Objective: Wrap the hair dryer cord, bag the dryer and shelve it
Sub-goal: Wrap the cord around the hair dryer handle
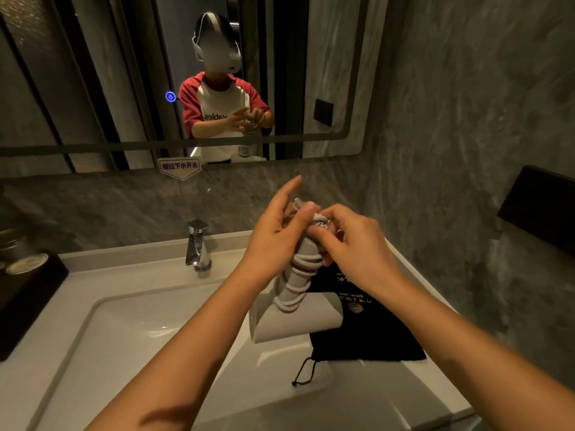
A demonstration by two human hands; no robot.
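Presently we see one white sink counter point(130, 306) under a mirror point(93, 73), one black drawstring bag point(373, 331) lying flat on it, and one hair dryer point(295, 318) held upright above both. Our left hand point(277, 237), index finger extended, grips the handle top; our right hand point(354, 244) pinches the cord point(303, 269) coiled there. Both hands largely hide the plug point(300, 203).

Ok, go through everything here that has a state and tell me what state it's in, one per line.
Hair dryer: held upside down, handle up, over the counter.
Cord: coiled around the handle, plug end at the fingertips.
Black bag: lying flat on the counter, drawstring loose, dryer not in it.
Faucet: no water running.
Left hand: on the handle top, index finger raised.
Right hand: pinching the cord end.
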